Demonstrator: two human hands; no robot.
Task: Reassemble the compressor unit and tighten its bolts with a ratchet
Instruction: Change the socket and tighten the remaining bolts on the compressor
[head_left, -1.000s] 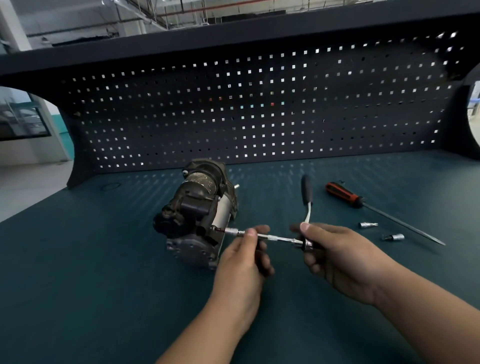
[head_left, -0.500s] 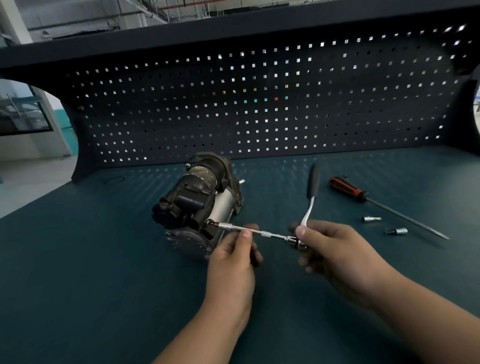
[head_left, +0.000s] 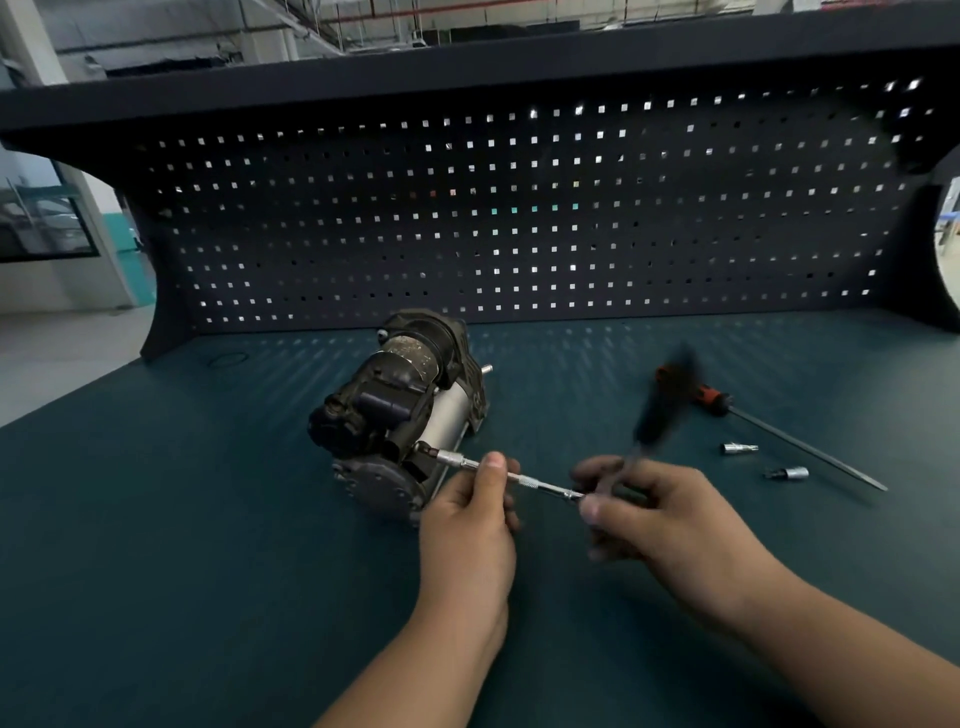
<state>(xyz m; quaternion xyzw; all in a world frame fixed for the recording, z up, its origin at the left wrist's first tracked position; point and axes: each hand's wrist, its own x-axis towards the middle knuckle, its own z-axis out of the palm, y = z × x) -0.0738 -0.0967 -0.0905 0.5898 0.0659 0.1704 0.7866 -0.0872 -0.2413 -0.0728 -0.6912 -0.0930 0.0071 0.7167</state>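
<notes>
Ratchet (head_left: 658, 415) had just swung over, so the bolt was tightening; left hand (head_left: 467, 525) pinched the extension (head_left: 537, 484), right hand (head_left: 672, 519) gripped the ratchet's head.

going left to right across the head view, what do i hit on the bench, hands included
compressor → left hand → right hand → far socket → near socket. The extension bar, ratchet and screwdriver overlap these, so they are left out.
</notes>
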